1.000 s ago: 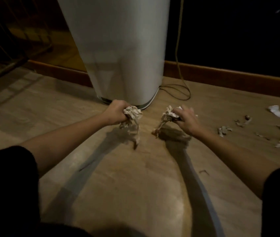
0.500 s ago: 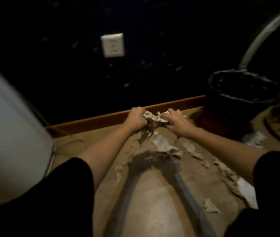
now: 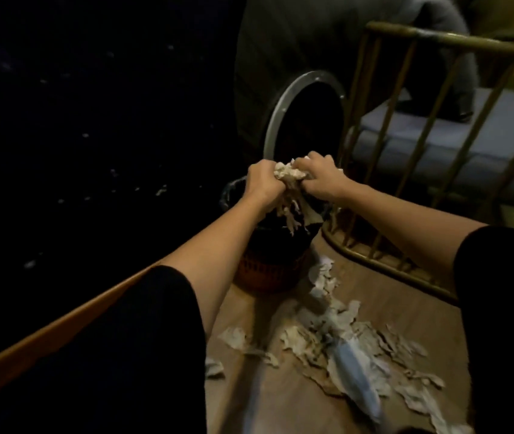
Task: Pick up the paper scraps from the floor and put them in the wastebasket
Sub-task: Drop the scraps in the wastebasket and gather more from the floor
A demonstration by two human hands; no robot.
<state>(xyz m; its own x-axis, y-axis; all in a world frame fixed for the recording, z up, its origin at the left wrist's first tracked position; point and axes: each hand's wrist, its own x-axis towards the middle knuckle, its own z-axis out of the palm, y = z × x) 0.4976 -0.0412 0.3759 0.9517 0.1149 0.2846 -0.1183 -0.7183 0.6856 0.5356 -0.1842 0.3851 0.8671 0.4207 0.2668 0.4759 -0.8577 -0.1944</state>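
Note:
My left hand (image 3: 261, 183) and my right hand (image 3: 320, 177) press together around one wad of crumpled paper scraps (image 3: 288, 176). Torn strips hang down from the wad. Both hands hover directly over the open mouth of the wastebasket (image 3: 265, 270), a round reddish-brown woven basket with a dark liner, standing on the floor by the wall. Many more torn paper scraps (image 3: 343, 336) lie scattered on the wooden floor in front of the basket, toward me.
A brass-coloured railing (image 3: 384, 151) of a bed or cot stands close to the right of the basket. Behind the basket leans a round dark object with a metal ring (image 3: 276, 120). A wooden baseboard (image 3: 61, 324) runs along the dark wall at left.
The view has swung right from the white cylinder to the wastebasket. My hands, first apart with a wad each, have come together and moved over the basket's mouth.

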